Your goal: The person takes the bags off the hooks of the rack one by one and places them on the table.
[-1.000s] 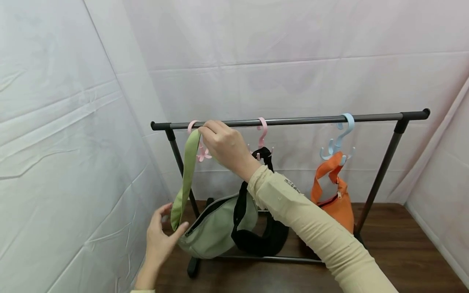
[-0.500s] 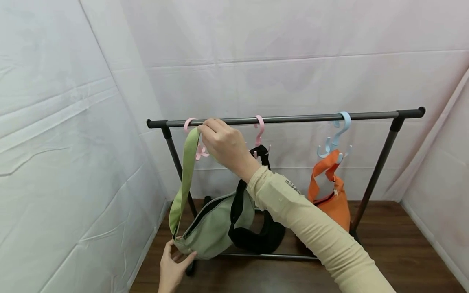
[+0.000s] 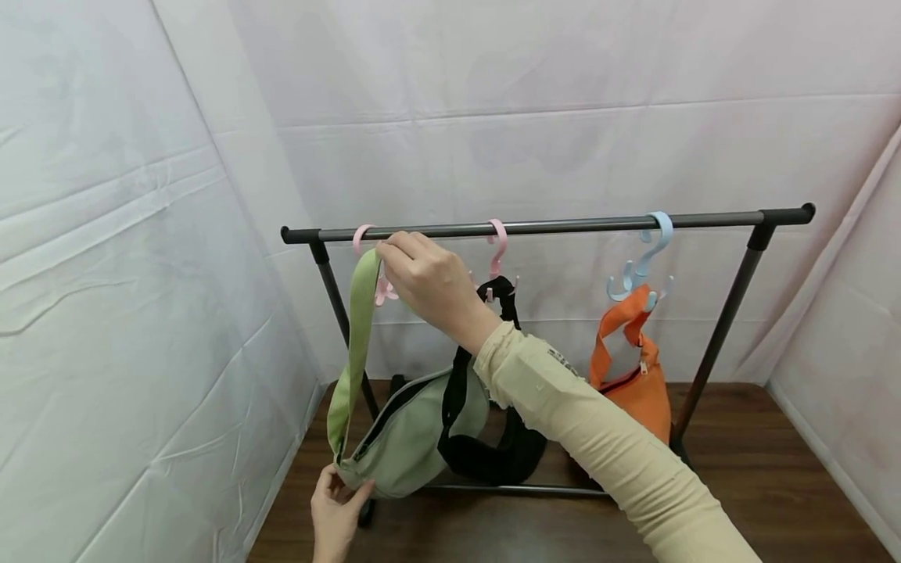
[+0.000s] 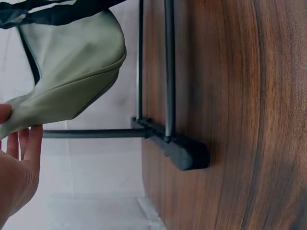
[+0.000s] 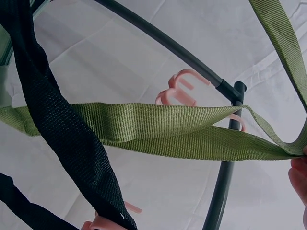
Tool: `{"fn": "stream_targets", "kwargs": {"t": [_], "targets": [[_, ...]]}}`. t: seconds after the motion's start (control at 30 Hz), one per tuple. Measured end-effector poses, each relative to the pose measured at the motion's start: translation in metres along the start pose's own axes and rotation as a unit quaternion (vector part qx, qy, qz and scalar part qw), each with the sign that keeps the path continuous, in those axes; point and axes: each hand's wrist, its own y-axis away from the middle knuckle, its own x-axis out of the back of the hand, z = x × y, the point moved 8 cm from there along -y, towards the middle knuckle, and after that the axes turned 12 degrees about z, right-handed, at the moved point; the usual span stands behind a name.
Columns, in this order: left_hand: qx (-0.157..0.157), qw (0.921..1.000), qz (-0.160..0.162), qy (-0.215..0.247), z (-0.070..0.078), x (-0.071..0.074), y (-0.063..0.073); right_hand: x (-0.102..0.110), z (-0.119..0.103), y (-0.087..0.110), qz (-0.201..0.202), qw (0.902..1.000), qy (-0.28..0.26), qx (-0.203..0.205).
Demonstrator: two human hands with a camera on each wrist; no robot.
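Note:
A sage-green bag (image 3: 415,450) with a dark zip hangs at the rack's left side, its lime-green strap (image 3: 362,313) drawn upward. My right hand (image 3: 439,285) pinches the strap's upper part just below the rail, beside the left pink hook (image 3: 360,234). Low down, my left hand (image 3: 334,512) pinches the bag's lower left corner between thumb and fingers. That grip on the bag (image 4: 81,62) also shows in the left wrist view. In the right wrist view the strap (image 5: 158,122) runs doubled toward the fingertips, behind a black strap (image 5: 67,124).
A black strap (image 3: 493,461) hangs from the middle pink hook (image 3: 498,246) and crosses in front of the green bag. On the right, an orange bag (image 3: 644,399) hangs from a blue hook (image 3: 656,246). The dark rail (image 3: 563,227) spans the rack above a wooden floor.
My left hand has moved from beside the strap's lower end down to the bag's corner and taken hold of it. The right hand has kept its hold on the strap, nearly still.

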Motion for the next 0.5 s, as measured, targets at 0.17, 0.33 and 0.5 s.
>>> {"fn": "stream_targets", "kwargs": {"t": [0.17,0.33,0.5], "targets": [[-0.006,0.9986,0.052,0.007,0.013,0.021,0.001,0.003,0.003,0.001,0.005,0.9999,-0.007,-0.010],[-0.054,0.9940,0.079,0.053,0.038,0.042,0.002,0.007,0.007,0.002,0.017,0.9993,-0.018,-0.027],[-0.094,0.9848,0.090,0.115,0.055,0.056,0.003,0.006,0.006,0.002,0.018,0.9994,-0.017,-0.024]]}}
